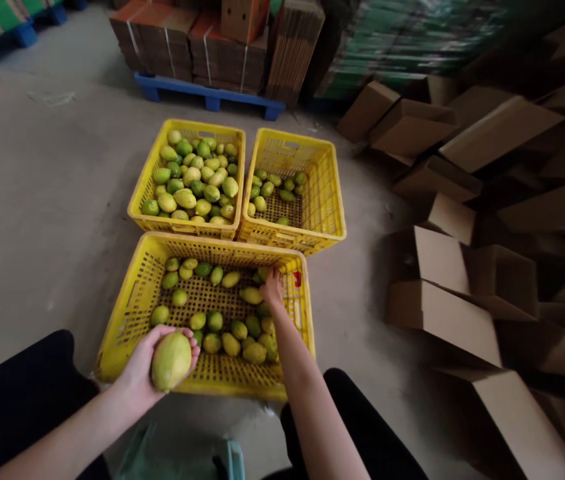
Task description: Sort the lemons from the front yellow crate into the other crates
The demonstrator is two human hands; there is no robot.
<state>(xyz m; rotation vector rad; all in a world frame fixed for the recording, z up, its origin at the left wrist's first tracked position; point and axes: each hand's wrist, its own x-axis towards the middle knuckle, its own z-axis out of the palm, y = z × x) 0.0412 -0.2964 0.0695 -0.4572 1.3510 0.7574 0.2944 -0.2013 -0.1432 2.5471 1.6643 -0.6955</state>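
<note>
On the palm of my left hand (138, 367) rests a large yellow-green lemon (171, 361), with the fingers curled around its far side. It is held above the near left corner of the front yellow crate (307, 340). My right hand (273, 288) reaches down into that crate at its far right corner, its fingers closed about a greenish lemon (263, 273) that they partly hide. Just left of these fingers lies a yellow lemon (251, 295). Several green and yellow lemons (231, 344) are spread over the crate's floor, mostly along its near side.
Behind stand a yellow crate (137, 200) heaped with lemons and another crate (337, 200) with fewer lemons. Bundled flat cardboard (162, 47) sits on a blue pallet (212, 97). Open cardboard boxes (442, 320) are piled at the right. Part of a teal stool (235, 460) shows below me.
</note>
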